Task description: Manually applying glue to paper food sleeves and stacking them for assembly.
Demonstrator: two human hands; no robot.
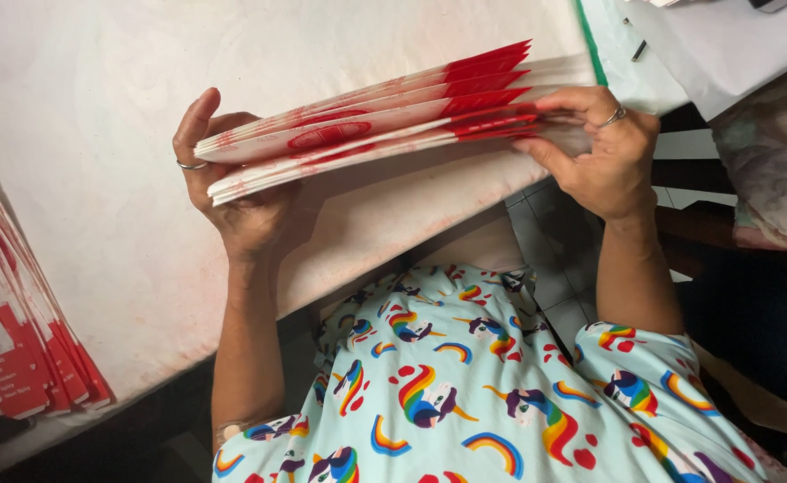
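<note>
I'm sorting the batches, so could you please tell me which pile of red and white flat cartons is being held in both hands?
The fanned pile at the table's near edge, held between the left hand and right hand. The other pile lies untouched at the far left.

A stack of flat red-and-white printed cardboard sheets (366, 125) is held edge-on, lying roughly level with its far end tilted slightly up above the pale counter (125, 224). The sheets fan apart a little, white with faint red print at one end and solid red bands at the other. They look like unfolded cartons, though that is hard to confirm.
</note>
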